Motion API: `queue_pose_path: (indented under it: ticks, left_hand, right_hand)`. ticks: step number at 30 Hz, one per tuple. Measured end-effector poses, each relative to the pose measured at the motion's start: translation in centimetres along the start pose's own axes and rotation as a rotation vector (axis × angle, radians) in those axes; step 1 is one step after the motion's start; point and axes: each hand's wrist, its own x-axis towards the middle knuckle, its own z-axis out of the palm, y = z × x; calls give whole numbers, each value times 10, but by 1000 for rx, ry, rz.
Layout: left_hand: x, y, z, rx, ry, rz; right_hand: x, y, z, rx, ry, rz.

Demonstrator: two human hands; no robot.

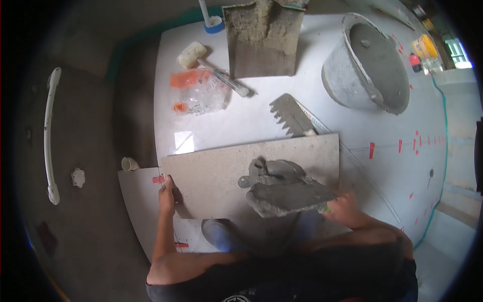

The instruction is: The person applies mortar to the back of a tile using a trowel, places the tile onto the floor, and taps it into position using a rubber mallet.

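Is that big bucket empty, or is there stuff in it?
Not empty: grey mix shows inside the bucket, spread across its wide opening. I can't tell how deep it goes.

There were one left hand (167,195) and one right hand (346,209) (two in all), one slab (211,183), one plain trowel (292,196), one notched spreader (292,116), one mallet (192,54), one large grey bucket (347,75) and one square shovel (264,58).

White floor (241,121) under me, dark brownish-grey surface (95,241) on my left, teal strip (445,116) at right, bright window (457,54) far upper right.
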Motion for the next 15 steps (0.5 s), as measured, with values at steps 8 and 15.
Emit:
queue_pose_path:
  ticks: [8,15]
  left_hand:
    - [-6,-1,1,-96,-62,-6]
    - [-6,-6,12,-50,2,-2]
  right_hand:
    - [8,-4,21,10,333,-165]
    - [-23,15,38,191,-4,172]
